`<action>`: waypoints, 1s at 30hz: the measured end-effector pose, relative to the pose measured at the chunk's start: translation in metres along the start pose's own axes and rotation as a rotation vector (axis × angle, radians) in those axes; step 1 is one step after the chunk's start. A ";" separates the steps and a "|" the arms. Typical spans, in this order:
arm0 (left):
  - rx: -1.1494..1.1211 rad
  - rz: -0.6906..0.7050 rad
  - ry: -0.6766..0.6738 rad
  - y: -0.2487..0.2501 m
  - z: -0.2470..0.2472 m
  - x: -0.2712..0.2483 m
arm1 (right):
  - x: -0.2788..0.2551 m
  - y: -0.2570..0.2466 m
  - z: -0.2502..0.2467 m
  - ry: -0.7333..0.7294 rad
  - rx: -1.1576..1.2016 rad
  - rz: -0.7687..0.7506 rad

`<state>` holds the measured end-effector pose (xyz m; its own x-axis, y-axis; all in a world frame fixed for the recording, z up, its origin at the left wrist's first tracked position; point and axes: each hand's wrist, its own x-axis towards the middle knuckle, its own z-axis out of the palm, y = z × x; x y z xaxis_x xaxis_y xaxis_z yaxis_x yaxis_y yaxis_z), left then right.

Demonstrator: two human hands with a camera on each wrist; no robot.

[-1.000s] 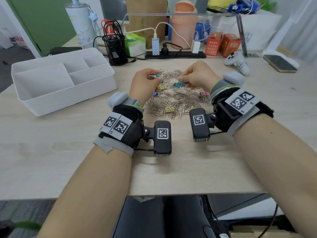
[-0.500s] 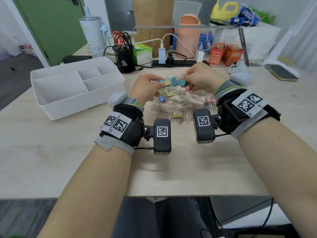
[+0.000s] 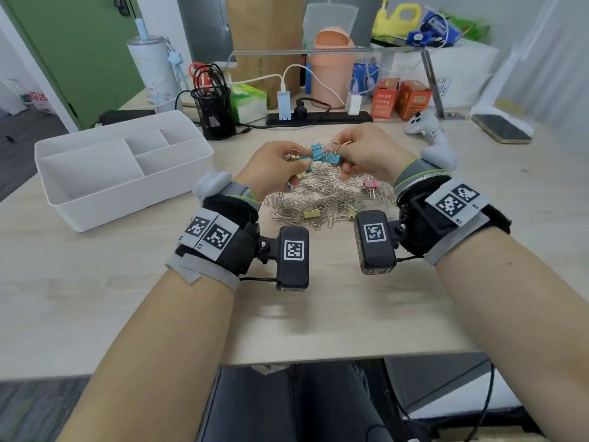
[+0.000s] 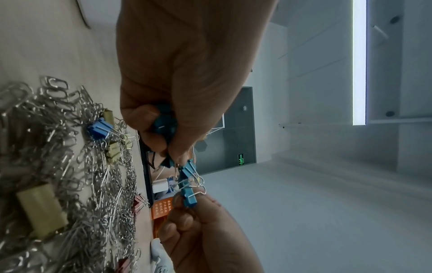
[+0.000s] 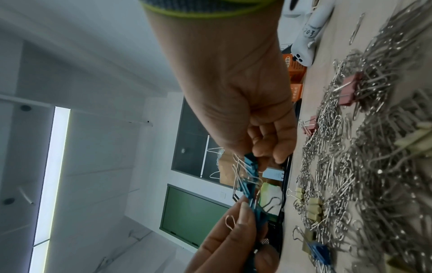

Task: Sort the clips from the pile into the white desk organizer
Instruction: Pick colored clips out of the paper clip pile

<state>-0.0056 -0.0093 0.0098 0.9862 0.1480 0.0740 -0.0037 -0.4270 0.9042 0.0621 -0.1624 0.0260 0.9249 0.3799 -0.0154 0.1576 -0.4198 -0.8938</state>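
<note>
A pile of silver paper clips (image 3: 318, 202) mixed with yellow, pink and blue binder clips lies mid-table. Both hands hover just above its far side. My left hand (image 3: 299, 161) grips a bunch of teal binder clips (image 4: 163, 120) and a beige one. My right hand (image 3: 342, 157) pinches a teal binder clip (image 3: 331, 158) whose wire handles tangle with the left hand's bunch (image 5: 251, 177). The white desk organizer (image 3: 134, 199) stands to the left with nothing showing in its compartments.
Behind the pile are a black mesh pen holder (image 3: 213, 113), a power strip (image 3: 318, 118) with chargers, orange boxes (image 3: 401, 98), a white controller (image 3: 420, 124) and a phone (image 3: 500, 129). A blue binder clip (image 4: 99, 129) and a pink one (image 3: 370, 185) sit in the pile.
Both hands rose off the pile and drew together, the right hand bringing its teal clip up against the left hand's bunch. The head view tilted up a little.
</note>
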 end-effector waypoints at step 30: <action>0.033 -0.087 0.384 -0.036 -0.116 0.013 | 0.035 -0.087 0.085 -0.079 0.023 -0.126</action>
<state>-0.0113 0.1111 0.0273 0.8488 0.5053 0.1557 0.0884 -0.4259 0.9004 0.0517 -0.0430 0.0650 0.8677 0.4930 0.0634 0.2622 -0.3457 -0.9010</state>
